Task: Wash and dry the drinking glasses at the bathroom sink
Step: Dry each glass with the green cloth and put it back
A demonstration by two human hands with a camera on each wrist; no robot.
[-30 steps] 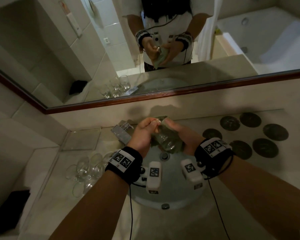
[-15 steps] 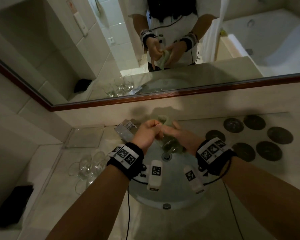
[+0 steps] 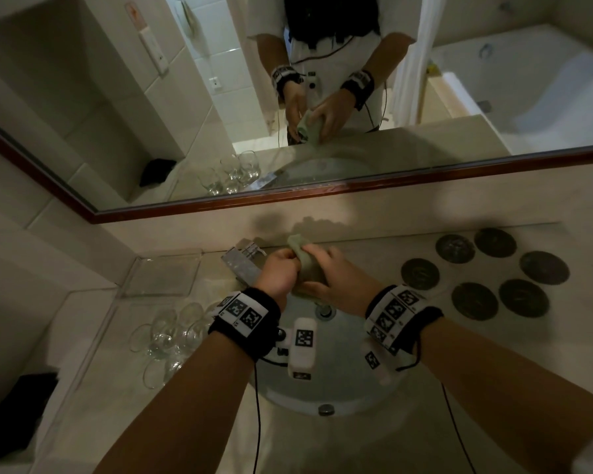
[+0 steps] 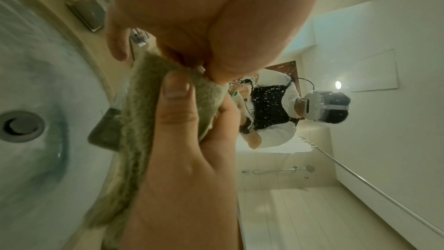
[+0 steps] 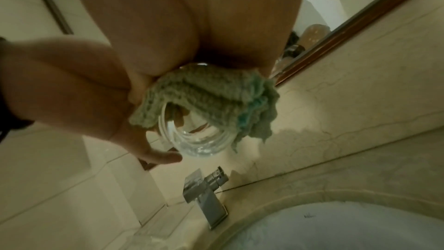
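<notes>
Gripping cloth-wrapped glass (image 5: 199, 136), both hands

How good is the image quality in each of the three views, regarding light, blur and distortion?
Head view: dim, warm light, straight mirror frame bent by the wide lens, hands' shadow on the wall. Left wrist view: sink streaked with motion blur, green cloth soft, ceiling lamp glaring. Right wrist view: dark, slightly blurred; the glass catches small highlights.

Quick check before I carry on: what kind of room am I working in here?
Most likely a hotel bathroom. A round sink is set into a stone counter below a wood-framed mirror, which reflects a bathtub. Spare glasses stand by the faucet.
</notes>
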